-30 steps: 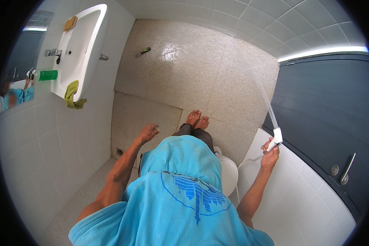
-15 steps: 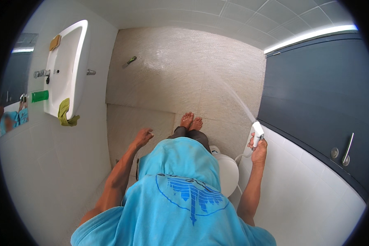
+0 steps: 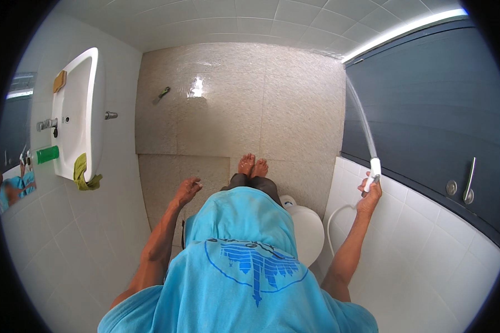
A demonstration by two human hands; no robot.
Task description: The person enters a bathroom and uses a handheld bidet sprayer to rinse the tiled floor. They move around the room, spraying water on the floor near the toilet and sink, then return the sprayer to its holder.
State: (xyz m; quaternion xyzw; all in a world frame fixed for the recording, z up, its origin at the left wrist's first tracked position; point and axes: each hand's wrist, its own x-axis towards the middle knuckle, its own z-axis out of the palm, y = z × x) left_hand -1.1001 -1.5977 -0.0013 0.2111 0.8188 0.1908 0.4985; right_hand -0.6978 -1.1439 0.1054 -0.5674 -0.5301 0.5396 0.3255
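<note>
My right hand (image 3: pixel 370 194) is wrapped round a white handheld bidet sprayer (image 3: pixel 375 167). A stream of water (image 3: pixel 363 117) arcs from its nozzle past the dark door, toward the far right corner. From the sprayer's lower end a white hose (image 3: pixel 330 227) hangs down beside the tiled wall. My left hand (image 3: pixel 188 190) hovers empty over the floor left of my legs, its fingers loosely apart. Wet, shiny patches show on the beige tiled floor (image 3: pixel 228 111) ahead of my bare feet (image 3: pixel 253 165).
A closed white toilet lid (image 3: pixel 306 230) is close by my right side. On the left wall hangs a white sink (image 3: pixel 96 111) with a yellow-green cloth (image 3: pixel 83 175) over its edge. A small green-and-dark handled tool (image 3: pixel 164 92) lies on the floor. A dark door (image 3: pixel 422 111) is on the right.
My right hand has moved right with the sprayer. Its stream has swung from the floor toward the door's far end and the corner. My left hand stays nearly in place.
</note>
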